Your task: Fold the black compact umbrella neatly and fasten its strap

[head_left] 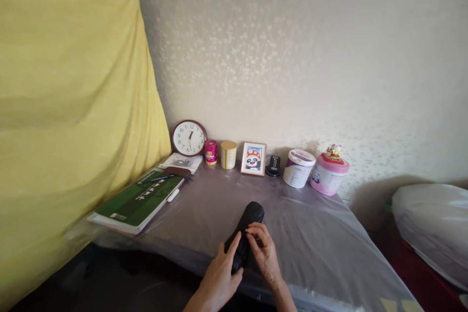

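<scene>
A black folded umbrella (252, 214) lies slantwise at the front of the table, its far end pointing up and to the right. My left hand (221, 273) is wrapped round the near part, with the thumb and forefinger on either side of it. On the umbrella's right side, my right hand (265, 253) has thumb and fingertips pinched together against the black fabric. Whether a strap or a fold sits in that pinch is too small to tell. The near end of the umbrella is partly hidden by my left hand.
A plastic-covered table (314, 234) reaches the wall. Along its back stand a clock (189, 137), pink tin (210, 152), yellow can (228, 155), picture frame (253, 159), black device (273, 166) and two tubs (299, 169). A green book (137, 200) lies left, beside a yellow curtain (73, 107).
</scene>
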`<state>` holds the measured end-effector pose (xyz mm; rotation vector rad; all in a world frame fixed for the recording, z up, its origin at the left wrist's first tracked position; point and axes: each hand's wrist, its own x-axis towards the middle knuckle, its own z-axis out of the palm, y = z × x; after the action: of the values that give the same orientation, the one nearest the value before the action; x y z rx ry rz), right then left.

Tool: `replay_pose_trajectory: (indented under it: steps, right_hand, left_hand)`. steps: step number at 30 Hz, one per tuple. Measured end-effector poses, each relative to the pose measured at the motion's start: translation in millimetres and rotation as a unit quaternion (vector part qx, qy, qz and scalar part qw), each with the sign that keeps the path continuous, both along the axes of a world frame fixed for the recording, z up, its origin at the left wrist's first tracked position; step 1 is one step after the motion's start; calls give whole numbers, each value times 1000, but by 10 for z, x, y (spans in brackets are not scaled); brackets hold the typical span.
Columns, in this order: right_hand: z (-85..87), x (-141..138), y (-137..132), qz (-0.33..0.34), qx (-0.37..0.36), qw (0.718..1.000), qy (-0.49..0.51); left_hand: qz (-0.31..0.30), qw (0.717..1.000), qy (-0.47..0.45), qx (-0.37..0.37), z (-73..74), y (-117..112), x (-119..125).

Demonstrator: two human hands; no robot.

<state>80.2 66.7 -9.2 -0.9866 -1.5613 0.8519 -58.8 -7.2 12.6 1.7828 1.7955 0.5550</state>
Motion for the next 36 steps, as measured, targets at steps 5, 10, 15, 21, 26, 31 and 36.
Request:
replay_pose_trajectory:
  steps: [5, 10, 15, 21, 26, 31, 36]
  right_hand:
    - [-7, 74, -42, 8, -98, 989, 108]
    - [55, 182, -124, 38, -167, 972, 159]
    - [145, 156, -120, 52, -153, 975, 155]
    - [250, -37, 9, 93, -145, 979, 109]
    - [250, -142, 142, 71, -83, 994, -19]
    - [246, -223, 203, 36, -23, 995, -90]
    - [225, -164, 189, 26, -186, 978, 93]
  left_hand:
    - [-13, 1000, 3, 2, 48, -16, -31]
    - [-28, 999, 36, 5, 60, -13, -52]
    - [-39, 997, 69, 5, 77, -15, -40]
    - [-40, 995, 89, -5, 70, -10, -51]
    - [-40, 993, 114, 6, -21, -18, -42]
    - [-25, 994, 110, 1, -49, -29, -38]
    - [-10, 997, 79, 2, -81, -107, -101]
